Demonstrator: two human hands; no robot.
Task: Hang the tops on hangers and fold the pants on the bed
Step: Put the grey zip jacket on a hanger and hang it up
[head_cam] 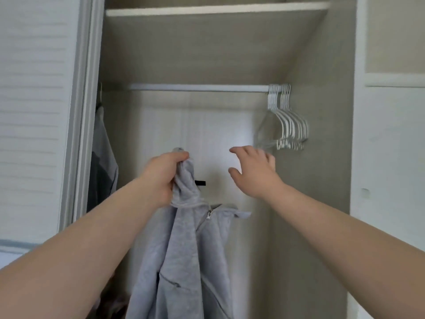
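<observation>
A slim white round rail [197, 87] spans the open wardrobe niche [322, 157], whose walls are grey-beige, from side to side. It sits well below a flat shelf board [216, 9] with a white front edge. The board is seen from underneath, so its top face is hidden. At the rail's right end a tight bunch of white plastic hangers [288, 125] hooks over it, packed together and close to the right wall. At the far left a grey garment [103, 153] hangs down, partly hidden by the door frame; what it hangs from cannot be made out.
</observation>
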